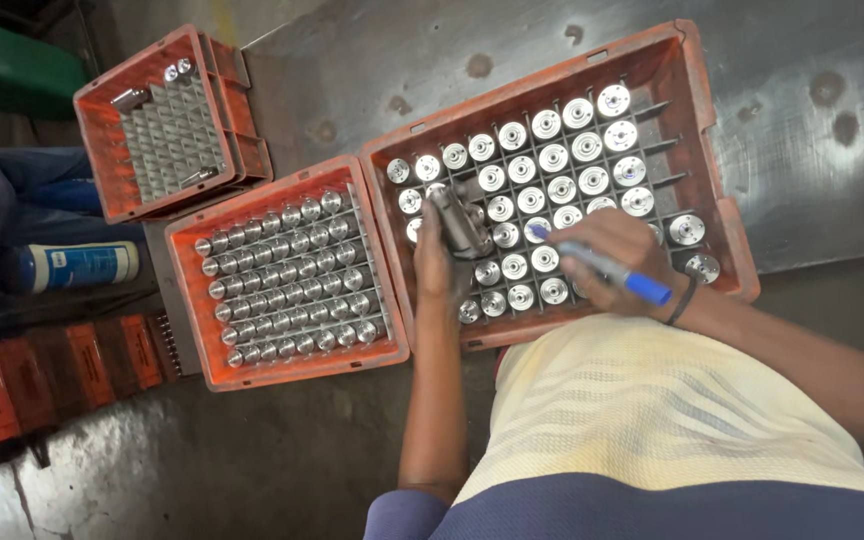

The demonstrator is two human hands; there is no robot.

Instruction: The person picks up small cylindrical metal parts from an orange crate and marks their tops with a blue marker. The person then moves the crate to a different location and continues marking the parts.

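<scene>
Two hands are at work over the big orange crate point(697, 150). The left hand point(439, 262) has its grip closed round a grey metal cylinder part point(457, 222), lifted clear of its cell and lying tilted across the rows. The right hand point(612, 258) has its grip closed on a blue marker pen point(612, 268), tip pointing toward the held part and hovering just above the shiny round tops in the crate.

Whether any tops already carry a mark I cannot tell; they all look equally bright from here. Most cells hold a part, while a handful along the crate's far-right side stand empty, and a couple of looser pieces point(687, 230) sit there just beyond the pen hand. So, as a judgement, the job looks mid-way at best, with many pieces in this crate left to handle one by one.

Just beside the left hand sits a second orange crate point(287, 370), packed full with smaller steel cylinders lying in rows. Further out that way, a third, smaller crate point(102, 150) is nearly empty, its grid divider bare but for a few pieces. All three rest on a worn grey metal counter point(352, 80). Beyond them lies a blue spray can point(67, 265). Nothing blocks either hand.
</scene>
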